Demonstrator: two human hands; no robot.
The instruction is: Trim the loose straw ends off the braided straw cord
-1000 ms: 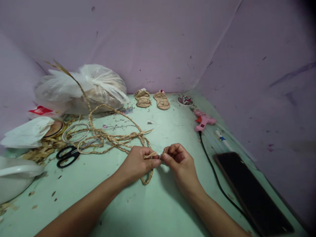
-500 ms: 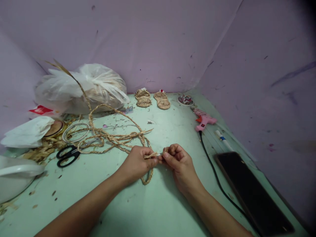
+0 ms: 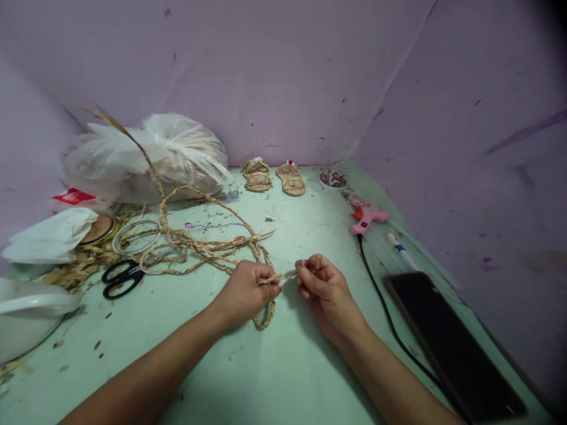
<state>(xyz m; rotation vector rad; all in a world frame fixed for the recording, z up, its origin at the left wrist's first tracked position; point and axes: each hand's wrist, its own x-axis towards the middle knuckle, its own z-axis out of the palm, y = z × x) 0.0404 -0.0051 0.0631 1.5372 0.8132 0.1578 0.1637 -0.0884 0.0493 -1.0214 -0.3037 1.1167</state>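
Observation:
Pinched in my left hand (image 3: 252,289) is the end of a long tan braided cord (image 3: 208,251), which lies in loose loops across the left middle of the table. My right hand (image 3: 325,286), a little to the right, closes its thumb and fingers on a thin whitish strip (image 3: 290,275) that runs to the cord end. The strip looks like clear tape or a fibre; I cannot tell which. One loop of cord hangs down just beyond my left fingers. Black-handled scissors (image 3: 121,280) lie left of the cord, next to a tape roll (image 3: 136,237).
Two small woven slippers (image 3: 257,176) stand at the back, near a dish of beads (image 3: 333,179). To the right are a pink glue gun (image 3: 368,217) with a black cable, a white marker (image 3: 401,251) and a phone (image 3: 456,348). A plastic bag (image 3: 155,159) fills the back left.
My right hand has moved slightly right and up, away from the left, so the whitish strip now shows stretched between them. My left hand has barely moved.

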